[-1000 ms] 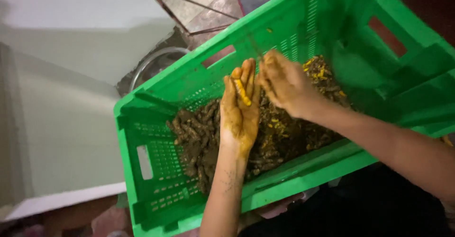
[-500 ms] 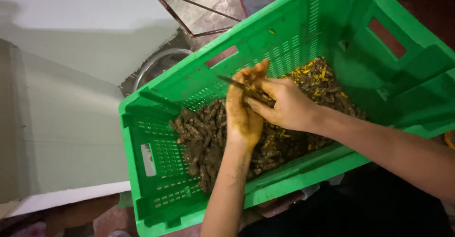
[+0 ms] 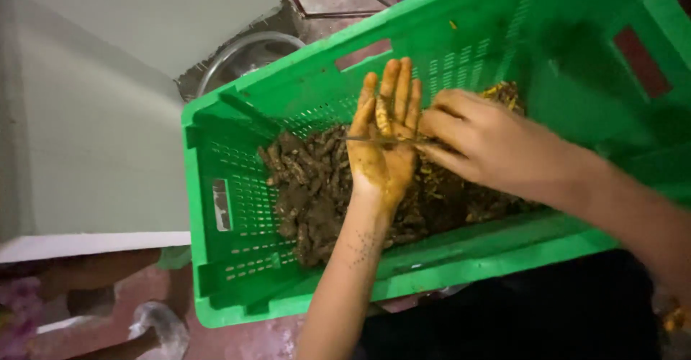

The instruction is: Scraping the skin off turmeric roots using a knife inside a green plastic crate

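Observation:
My left hand [image 3: 381,162], stained yellow, lies palm up over a green plastic crate [image 3: 216,259] with its fingers stretched out. A small yellow root piece [image 3: 382,115] rests on those fingers. My right hand [image 3: 489,144] presses against them from the right, pinching a thin blade [image 3: 366,139] that lies across the left palm. Under both hands a pile of muddy brown roots [image 3: 309,194] covers the crate floor. Some yellow cut bits [image 3: 504,94] lie behind my right hand.
A round metal bowl [image 3: 245,54] sits on the floor beyond the crate's far rim. To the left stands a pale wall or ledge [image 3: 86,130]. The crate's right half holds no roots. A dark cloth [image 3: 504,310] lies below the near rim.
My left hand has uncurled from around the piece to a flat open palm. My right hand has drawn the blade across it. The view has shifted so the crate sits further right.

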